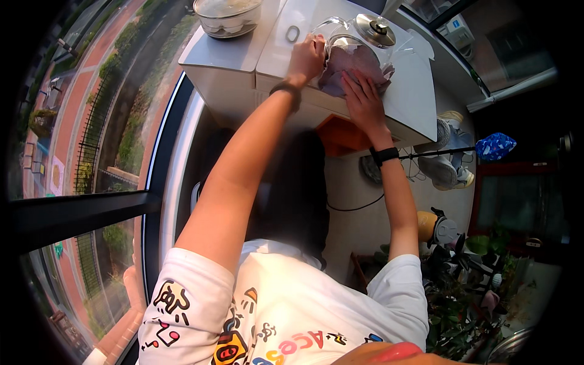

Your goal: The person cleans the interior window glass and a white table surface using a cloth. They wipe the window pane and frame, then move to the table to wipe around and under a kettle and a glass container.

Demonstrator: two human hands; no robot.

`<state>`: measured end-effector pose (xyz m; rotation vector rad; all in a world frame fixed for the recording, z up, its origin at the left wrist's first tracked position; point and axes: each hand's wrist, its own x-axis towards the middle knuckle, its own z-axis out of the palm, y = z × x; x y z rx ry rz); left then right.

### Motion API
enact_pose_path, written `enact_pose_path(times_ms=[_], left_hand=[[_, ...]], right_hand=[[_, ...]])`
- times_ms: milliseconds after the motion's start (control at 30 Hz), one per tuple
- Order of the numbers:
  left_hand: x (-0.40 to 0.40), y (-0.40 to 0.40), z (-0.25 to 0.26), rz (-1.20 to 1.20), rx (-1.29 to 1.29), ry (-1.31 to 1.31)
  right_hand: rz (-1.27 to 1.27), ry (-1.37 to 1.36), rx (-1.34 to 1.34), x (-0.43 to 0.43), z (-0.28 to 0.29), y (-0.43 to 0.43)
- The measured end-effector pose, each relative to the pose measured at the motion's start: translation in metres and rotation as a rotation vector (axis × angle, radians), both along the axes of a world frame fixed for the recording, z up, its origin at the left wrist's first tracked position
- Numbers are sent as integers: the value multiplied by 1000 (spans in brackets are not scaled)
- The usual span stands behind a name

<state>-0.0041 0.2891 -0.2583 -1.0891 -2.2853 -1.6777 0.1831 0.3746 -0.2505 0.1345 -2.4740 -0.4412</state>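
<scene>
A clear glass pot lies near the edge of the white tabletop, partly hidden by a greyish-purple cloth. My left hand is curled at the pot's left side with its fingers closed; the exact spot it grips is hidden. With fingers stretched, my right hand presses the cloth against the pot. Just beyond the pot rests a round metal lid with a dark centre and a clear knob. A small grey oval ring lies left of the pot.
Clear lidded containers stand at the table's far left. A window runs along my left. Sneakers, a rod with a blue patterned cover, a yellow container and potted plants are on the right.
</scene>
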Motion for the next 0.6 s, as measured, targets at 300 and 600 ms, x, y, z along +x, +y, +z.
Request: enact_pose_path(times_ms=[300,600], left_hand=[[-2,3,-3,-25,-57,56],[-9,10,-16,33,148,175]], right_hand=[[-26,48,-90,38,-14,29],[-193,68,-511,27,-8,47]])
